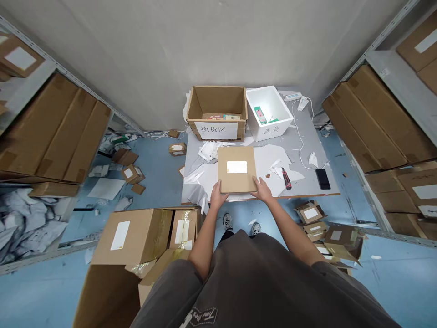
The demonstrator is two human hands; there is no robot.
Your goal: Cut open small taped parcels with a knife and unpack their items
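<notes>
Nearest, below the wearer's dark shirt, two bare forearms reach forward to a flat cardboard box (236, 183), one hand at each near corner. The left hand (217, 197) is partly curled around the left corner, and the right hand (262, 190) is bent about the right one in much the same way, so the box is held between them. It sits over the near edge of a grey table (309, 136); whether it rests there or is slightly lifted, I cannot tell. Its flat faces and crisp edges suggest stiff board, probably light to moderate in weight, dry rather than slippery, with corners that could dent; the contents are hidden. Opposite sides near the corners look like the sound place to hold, clear of the white label (236, 167) on top. Just beyond the right hand lies a red-and-black tool (287, 179) on white paper (266, 155). Farther back stand an open carton (242, 132) and a white foam box (273, 132), before a grey wall (218, 45).
</notes>
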